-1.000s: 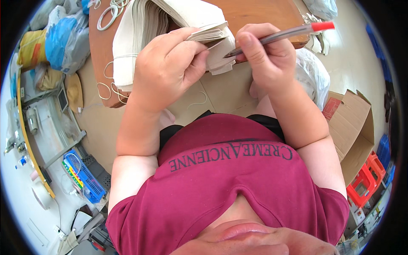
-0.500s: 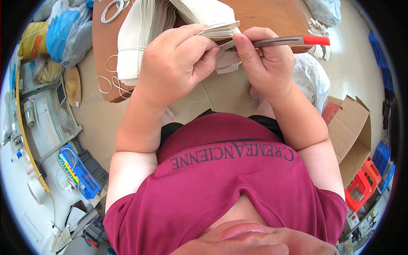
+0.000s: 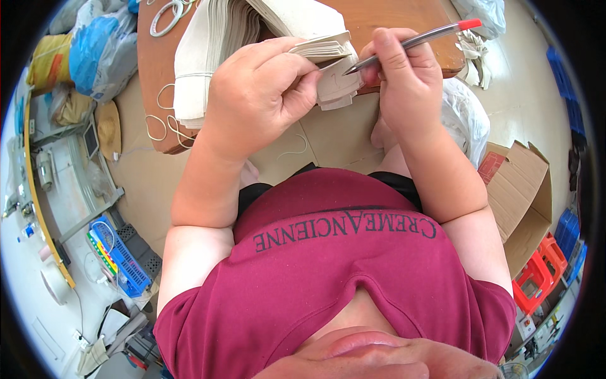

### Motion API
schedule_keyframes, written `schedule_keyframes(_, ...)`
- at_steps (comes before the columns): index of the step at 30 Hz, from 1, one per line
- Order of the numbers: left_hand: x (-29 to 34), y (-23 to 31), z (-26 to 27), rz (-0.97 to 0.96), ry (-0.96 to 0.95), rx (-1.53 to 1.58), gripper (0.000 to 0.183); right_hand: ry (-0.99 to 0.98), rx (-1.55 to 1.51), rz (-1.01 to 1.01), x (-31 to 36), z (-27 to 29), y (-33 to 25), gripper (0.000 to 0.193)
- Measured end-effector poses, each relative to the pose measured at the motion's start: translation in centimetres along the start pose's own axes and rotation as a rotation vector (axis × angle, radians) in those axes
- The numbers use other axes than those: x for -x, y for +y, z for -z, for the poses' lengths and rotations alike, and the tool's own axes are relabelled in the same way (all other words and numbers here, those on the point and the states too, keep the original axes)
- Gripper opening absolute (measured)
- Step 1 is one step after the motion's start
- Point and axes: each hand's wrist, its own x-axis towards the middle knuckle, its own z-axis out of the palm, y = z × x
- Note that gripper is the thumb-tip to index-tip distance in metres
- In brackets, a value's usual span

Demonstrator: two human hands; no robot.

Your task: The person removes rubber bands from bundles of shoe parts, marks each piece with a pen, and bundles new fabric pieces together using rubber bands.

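Observation:
Over the near edge of the brown table point(image 3: 379, 19) lies a thick, bent bundle of off-white sheets point(image 3: 197, 57); paper or cloth, I cannot tell. A thin band circles its left end. My left hand point(image 3: 259, 95) is closed, thumb against curled fingers, pinching the sheets at the bundle's right end. There some layers are lifted apart, and one exposed face bears a small pen mark. My right hand point(image 3: 410, 82) grips a clear-barrelled pen point(image 3: 432, 34) with a red end cap. Its dark tip points left, at or just above the marked sheet.
Loose elastic bands point(image 3: 154, 126) and a white ring-shaped roll point(image 3: 166, 19) lie on the table's left side. Right of my legs are a white plastic bag point(image 3: 466, 117) and an open cardboard box point(image 3: 521, 196). A red stool point(image 3: 536, 271) stands beyond the box.
My right hand has drawn back a little to the right and tilted the pen's red end upward. The marked sheet face and pen tip now show. My left hand keeps its hold, nearly still.

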Motion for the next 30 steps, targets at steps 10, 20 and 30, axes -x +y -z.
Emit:
schedule_keyframes(10,0.5,-0.3,-1.1,-0.117,0.067,-0.087,0.018,-0.062,-0.139,0.150,-1.4,2.7,0.2,0.014)
schedule_keyframes(20,-0.1,1.0,-1.2,-0.089,-0.028,-0.174,0.028,0.010,-0.110,0.153,-1.1,2.7,-0.1,0.014)
schedule_keyframes(30,0.5,0.3,-2.0,-0.198,0.061,-0.287,0.032,0.011,-0.063,0.140,-0.9,2.7,-0.2,0.014)
